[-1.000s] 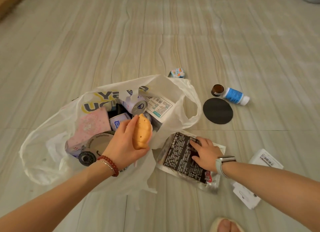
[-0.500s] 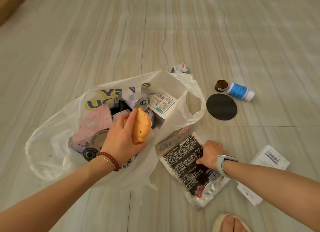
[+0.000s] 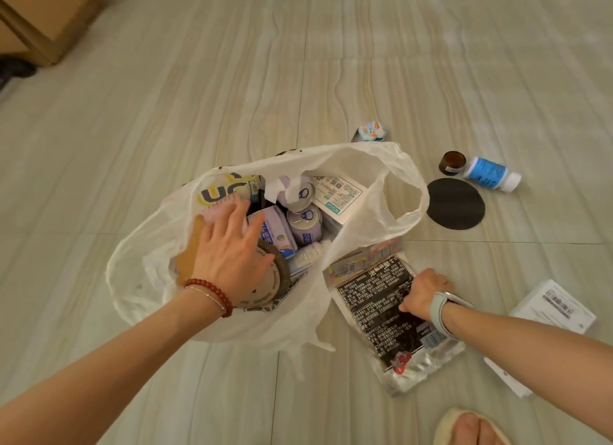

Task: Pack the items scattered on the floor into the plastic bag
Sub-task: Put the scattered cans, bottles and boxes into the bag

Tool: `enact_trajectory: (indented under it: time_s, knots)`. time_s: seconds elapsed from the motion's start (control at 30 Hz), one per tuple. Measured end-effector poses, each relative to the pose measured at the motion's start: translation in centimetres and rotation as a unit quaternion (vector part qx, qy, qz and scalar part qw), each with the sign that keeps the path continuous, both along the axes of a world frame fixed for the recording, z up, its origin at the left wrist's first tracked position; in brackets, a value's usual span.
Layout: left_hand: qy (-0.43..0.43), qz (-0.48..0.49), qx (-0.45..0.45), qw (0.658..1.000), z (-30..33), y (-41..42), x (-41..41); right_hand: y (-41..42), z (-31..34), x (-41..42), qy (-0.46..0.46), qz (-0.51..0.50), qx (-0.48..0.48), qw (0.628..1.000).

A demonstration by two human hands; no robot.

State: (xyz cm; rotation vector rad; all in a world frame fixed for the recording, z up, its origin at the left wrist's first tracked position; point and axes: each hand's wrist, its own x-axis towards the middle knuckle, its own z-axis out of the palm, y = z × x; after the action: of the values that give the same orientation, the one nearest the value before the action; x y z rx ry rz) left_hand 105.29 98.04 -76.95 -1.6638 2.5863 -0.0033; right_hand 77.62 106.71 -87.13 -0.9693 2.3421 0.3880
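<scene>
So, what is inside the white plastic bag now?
Inside the plastic bag show two cans, a white box, a pink notebook, a round tin and an orange toy. The left hand covers part; deeper things are hidden.

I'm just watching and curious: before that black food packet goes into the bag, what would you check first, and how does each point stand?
1. Grip on the black packet: ok. The right hand curls over its right edge.
2. Packet off the floor: not ok. Its lower end looks to lie on the tiles.
3. Plastic bag mouth open: ok. It gapes upward.
4. Room inside: cannot tell. Cans and boxes fill the middle.
5. Left hand clear of the opening: not ok. It is spread open over the contents.
6. Orange toy stowed: ok. It lies in the bag beside the left hand.
</scene>
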Motion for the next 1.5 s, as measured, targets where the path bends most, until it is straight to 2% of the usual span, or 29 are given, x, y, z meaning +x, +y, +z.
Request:
enact_trajectory:
  time_s: [0.1, 0.2, 0.3, 0.4, 0.47, 0.6, 0.8, 0.9, 1.1, 1.2, 1.27, 1.33, 1.4, 1.47, 1.5]
  knots:
    - [0.025, -0.038, 0.014, 0.999, -0.7, 0.5, -1.3, 0.0, 0.7, 0.1, -0.067, -0.005, 0.003, 0.998]
    - [-0.009, -0.040, 0.044, 0.998, -2.4, 0.2, -1.6, 1.0, 1.2, 0.3, -0.184, 0.003, -0.050, 0.982]
    - [-0.042, -0.020, 0.074, 0.996, -4.3, -0.5, -0.3, 2.8, 2.9, 0.0, -0.256, -0.001, -0.107, 0.961]
    - [-0.060, -0.030, 0.067, 0.995, -5.6, -0.5, 0.6, 3.1, 4.7, -2.4, -0.226, -0.013, -0.147, 0.963]
    - [-0.062, -0.027, 0.057, 0.996, -6.0, -0.5, 0.5, 2.5, 5.9, -4.3, -0.204, -0.066, -0.207, 0.954]
    - [-0.077, -0.037, 0.026, 0.996, -5.6, -0.2, -0.4, 1.7, 8.4, -5.4, -0.131, -0.181, -0.402, 0.888]
    - [-0.142, -0.068, -0.002, 0.988, -4.0, 0.0, -2.3, -1.4, 12.7, -4.6, -0.067, -0.115, -0.597, 0.792]
    - [-0.100, -0.107, -0.023, 0.989, -1.7, 0.4, -3.1, -3.8, 14.9, -3.5, -0.063, -0.043, -0.650, 0.756]
    - [0.032, -0.105, -0.150, 0.983, 1.6, -1.6, -3.0, -7.1, 18.0, 0.1, -0.082, 0.068, -0.677, 0.729]
    - [0.093, -0.037, -0.187, 0.977, 2.7, -2.8, -2.1, -8.0, 20.3, 1.9, 0.005, 0.183, -0.693, 0.697]
    - [0.109, 0.029, -0.161, 0.981, 3.2, -3.7, -1.1, -8.5, 21.3, 3.0, 0.021, 0.215, -0.705, 0.675]
    - [0.101, 0.081, -0.086, 0.988, 3.5, -4.7, 0.6, -9.1, 22.1, 4.0, -0.070, 0.164, -0.729, 0.661]
    - [0.147, 0.121, 0.012, 0.982, 3.8, -5.6, 2.8, -9.9, 22.7, 4.8, -0.169, 0.113, -0.750, 0.629]
    - [0.197, 0.133, 0.077, 0.968, 4.3, -6.1, 4.7, -10.4, 22.8, 5.5, -0.238, 0.110, -0.755, 0.602]
    - [0.213, 0.141, 0.096, 0.962, 4.7, -6.4, 5.5, -10.6, 22.4, 5.8, -0.288, 0.113, -0.731, 0.608]
